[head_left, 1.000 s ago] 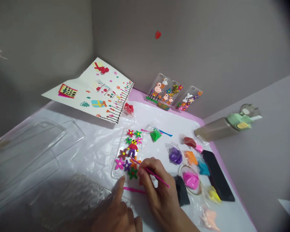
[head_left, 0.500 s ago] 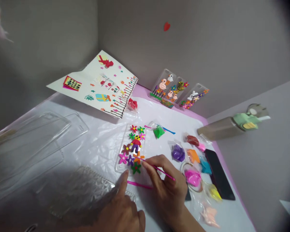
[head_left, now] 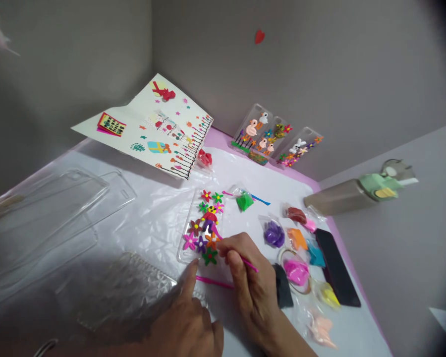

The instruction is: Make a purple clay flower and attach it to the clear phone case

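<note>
While the left hand (head_left: 193,322), empty, rested a fingertip by the case (head_left: 194,210) on the table (head_left: 252,176), the right hand (head_left: 254,287) pinched a tool (head_left: 250,265) at the figure (head_left: 209,217), apparently detailing it, which next called for light pressure.

Open room runs along the counter (head_left: 278,182) between the green packet (head_left: 244,200) and the cases (head_left: 277,131) by the wall. Clay bags (head_left: 297,239) crowd the right hand (head_left: 252,292); the left hand (head_left: 193,317) and a loose pink stick (head_left: 213,282) obstruct the decorated case's near end (head_left: 186,254).
</note>
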